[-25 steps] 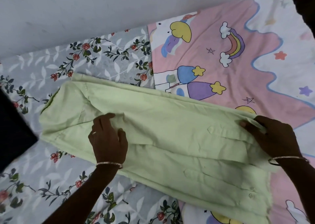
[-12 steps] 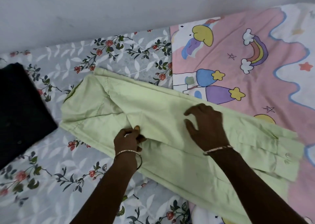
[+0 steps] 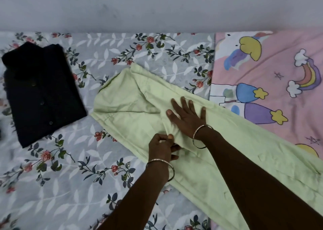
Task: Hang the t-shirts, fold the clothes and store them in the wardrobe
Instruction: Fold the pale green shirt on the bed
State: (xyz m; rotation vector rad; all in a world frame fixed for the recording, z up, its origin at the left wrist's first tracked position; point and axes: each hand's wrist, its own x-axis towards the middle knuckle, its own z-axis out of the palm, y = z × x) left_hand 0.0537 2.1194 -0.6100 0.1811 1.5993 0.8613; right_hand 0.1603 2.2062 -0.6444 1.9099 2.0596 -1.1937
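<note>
A pale green shirt (image 3: 132, 105) lies folded lengthwise into a long strip across the bed, running from the middle toward the lower right. My right hand (image 3: 187, 117) lies flat on it with fingers spread, pressing the cloth near the strip's left part. Just below, my left hand (image 3: 161, 147) pinches a fold at the shirt's near edge between thumb and fingers. A folded dark navy shirt (image 3: 42, 93) with buttons rests at the left of the bed.
The bed carries a grey floral sheet (image 3: 61, 177) on the left and a pink cartoon sheet (image 3: 279, 68) on the right. A grey wall (image 3: 157, 7) runs along the far side of the bed.
My right hand left the shirt's right end and slid left along the strip to press it flat. My left hand went from lying on the cloth to pinching its near edge. The view shifted left.
</note>
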